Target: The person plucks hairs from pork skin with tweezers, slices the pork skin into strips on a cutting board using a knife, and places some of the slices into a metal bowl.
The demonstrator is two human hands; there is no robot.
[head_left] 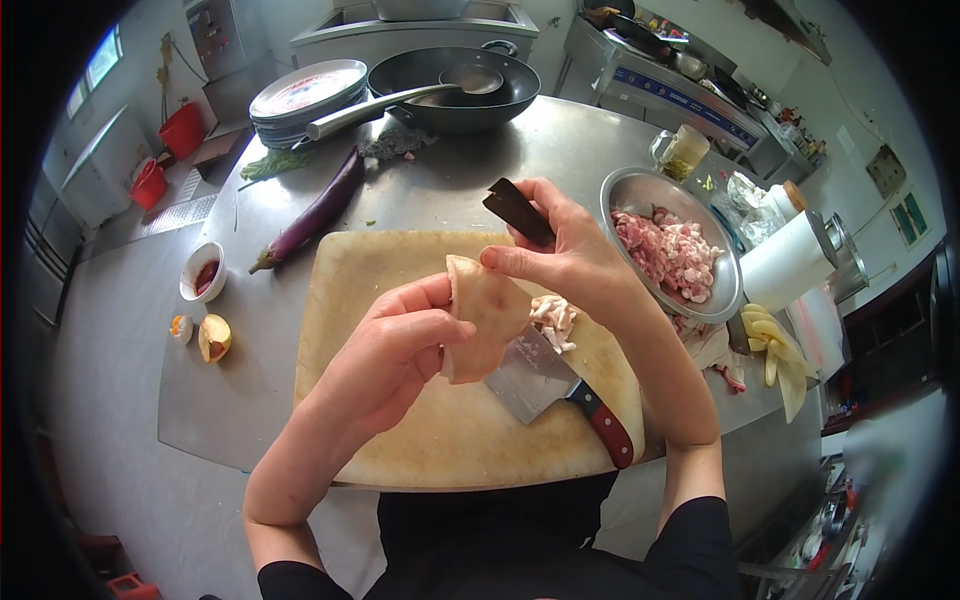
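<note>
My left hand (405, 340) grips a pale piece of pork skin (487, 310) above the cutting board (400, 440), fingers and thumb pinching its left edge. In my right hand (560, 245) is a dark tweezers-like tool (520, 212), its split end pointing up and left. My right thumb is at the top edge of the skin. Below lies a cleaver (535, 372) flat on the board, its red and black handle toward the lower right. Small pale strips of fat (555, 320) lie beside the blade, partly behind the skin.
Diced meat fills a steel bowl (610, 185) to the right, near sliced pale vegetable (775, 350) and a glass mug (683, 152). An eggplant (310, 215), stacked plates (305, 90) and a wok (425, 118) with a ladle stand behind. A small bowl (203, 272) sits left.
</note>
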